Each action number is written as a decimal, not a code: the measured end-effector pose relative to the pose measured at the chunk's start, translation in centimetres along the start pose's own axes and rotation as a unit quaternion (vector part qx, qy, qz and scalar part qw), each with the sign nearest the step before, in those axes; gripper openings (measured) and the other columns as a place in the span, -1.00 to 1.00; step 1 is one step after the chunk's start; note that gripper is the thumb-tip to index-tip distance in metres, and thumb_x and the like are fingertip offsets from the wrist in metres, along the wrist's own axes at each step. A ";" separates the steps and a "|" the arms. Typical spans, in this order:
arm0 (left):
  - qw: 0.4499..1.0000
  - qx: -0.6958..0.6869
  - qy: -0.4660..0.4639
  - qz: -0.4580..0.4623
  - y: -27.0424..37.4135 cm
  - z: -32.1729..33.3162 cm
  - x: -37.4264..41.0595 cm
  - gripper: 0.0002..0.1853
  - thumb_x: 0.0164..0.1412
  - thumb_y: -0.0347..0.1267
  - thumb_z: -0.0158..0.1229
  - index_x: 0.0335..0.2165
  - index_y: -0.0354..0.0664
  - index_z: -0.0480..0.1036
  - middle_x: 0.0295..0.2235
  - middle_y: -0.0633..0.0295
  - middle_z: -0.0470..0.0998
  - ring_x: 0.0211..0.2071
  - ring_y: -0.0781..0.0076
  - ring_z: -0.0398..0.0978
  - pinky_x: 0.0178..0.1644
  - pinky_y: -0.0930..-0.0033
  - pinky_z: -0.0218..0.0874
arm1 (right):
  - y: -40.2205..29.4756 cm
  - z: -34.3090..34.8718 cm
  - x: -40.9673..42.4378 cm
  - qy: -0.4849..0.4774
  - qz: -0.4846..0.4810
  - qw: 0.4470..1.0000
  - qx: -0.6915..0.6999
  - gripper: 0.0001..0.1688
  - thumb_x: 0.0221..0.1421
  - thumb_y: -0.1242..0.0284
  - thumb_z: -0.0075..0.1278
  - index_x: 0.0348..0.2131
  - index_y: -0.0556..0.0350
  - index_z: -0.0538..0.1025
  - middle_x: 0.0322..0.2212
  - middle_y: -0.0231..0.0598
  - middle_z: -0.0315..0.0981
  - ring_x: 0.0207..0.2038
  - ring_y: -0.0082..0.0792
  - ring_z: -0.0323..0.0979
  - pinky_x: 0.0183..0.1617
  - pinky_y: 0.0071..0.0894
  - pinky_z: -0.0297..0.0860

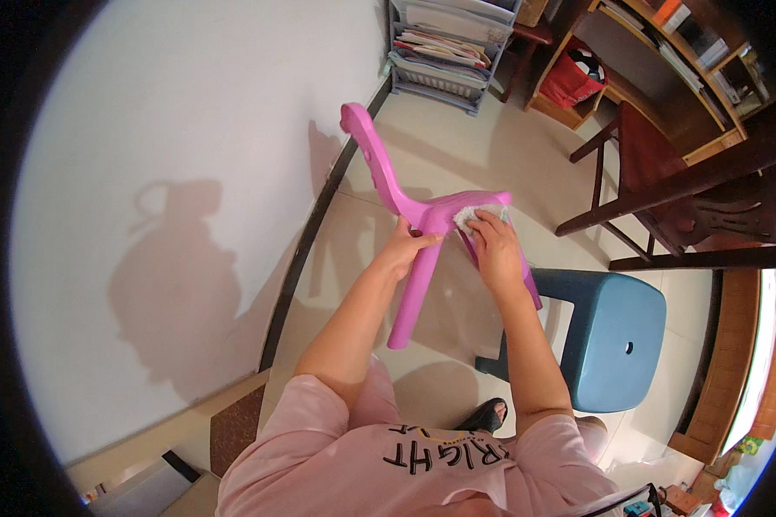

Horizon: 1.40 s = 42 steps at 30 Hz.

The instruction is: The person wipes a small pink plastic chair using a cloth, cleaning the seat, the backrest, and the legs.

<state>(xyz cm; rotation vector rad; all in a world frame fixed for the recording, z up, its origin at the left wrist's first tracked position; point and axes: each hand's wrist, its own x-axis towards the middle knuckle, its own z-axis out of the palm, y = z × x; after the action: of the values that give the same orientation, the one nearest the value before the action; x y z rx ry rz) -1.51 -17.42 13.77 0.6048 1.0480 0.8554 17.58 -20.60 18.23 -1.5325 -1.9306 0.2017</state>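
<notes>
A small pink plastic chair is held tilted in front of me, its backrest pointing up and to the left. My left hand grips it where a leg meets the seat, the thumb laid across the leg. Pressed against the side of the seat is a whitish fluffy cloth, with my right hand closed over it. The fingers cover much of the cloth. My right forearm partly hides another chair leg.
A blue plastic stool stands right of my right arm. Farther right is a dark wooden chair. A grey rack holding papers stands beyond, near a desk with a red bag. The white wall runs along my left.
</notes>
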 end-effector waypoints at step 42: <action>0.951 0.159 -0.217 0.154 -1.6 -3.6 0.2 -0.11 -0.08 -0.58 0.31 0.18 -0.06 0.02 0.03 0.24 0.29 0.07 0.42 0.24 0.09 0.28 0.19 | -8.4 4.7 2.2 -0.218 -0.117 0.943 -0.224 -0.80 -0.11 0.43 0.00 -0.44 0.12 0.58 -0.27 -0.17 0.37 -0.14 -0.18 0.35 -0.05 -0.20 0.30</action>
<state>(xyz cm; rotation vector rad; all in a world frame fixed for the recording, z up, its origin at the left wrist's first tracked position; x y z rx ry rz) -4.26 -17.97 11.01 1.1969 0.6971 0.7758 7.86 -19.86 19.69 -1.6136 -2.6328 -0.0099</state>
